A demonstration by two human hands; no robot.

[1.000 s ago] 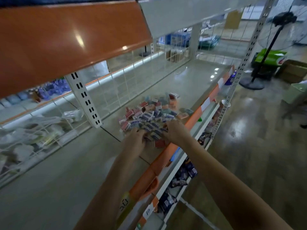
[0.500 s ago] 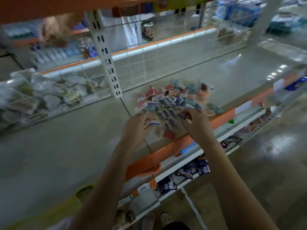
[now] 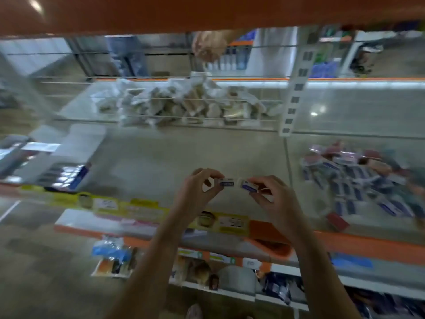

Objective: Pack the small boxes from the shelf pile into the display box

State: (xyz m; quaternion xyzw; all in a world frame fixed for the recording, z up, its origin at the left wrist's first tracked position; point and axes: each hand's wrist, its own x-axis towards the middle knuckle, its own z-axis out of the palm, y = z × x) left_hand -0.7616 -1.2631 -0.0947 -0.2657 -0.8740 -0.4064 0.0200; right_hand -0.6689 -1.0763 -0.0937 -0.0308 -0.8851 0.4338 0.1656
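Note:
My left hand (image 3: 197, 191) pinches a small white and blue box (image 3: 226, 182) over the middle of the grey shelf. My right hand (image 3: 272, 196) pinches a second small white and blue box (image 3: 249, 187) right beside it, the two boxes nearly end to end. The pile of small boxes (image 3: 361, 180), blue, white and red, lies on the shelf to the right of both hands. A display box (image 3: 66, 172) with blue and white packs inside stands at the shelf's left, its white lid raised behind it.
A wire grid backs the shelf, with white packets (image 3: 184, 104) heaped behind it. A white slotted upright (image 3: 296, 88) stands right of centre. An orange shelf (image 3: 207, 12) hangs overhead. Another person's hand (image 3: 208, 46) shows beyond the grid. The orange shelf edge (image 3: 345, 245) runs below my wrists.
Both hands lifted out of the pile, each with a small box, and moved left to mid-shelf. The view swung left, bringing the display box into sight.

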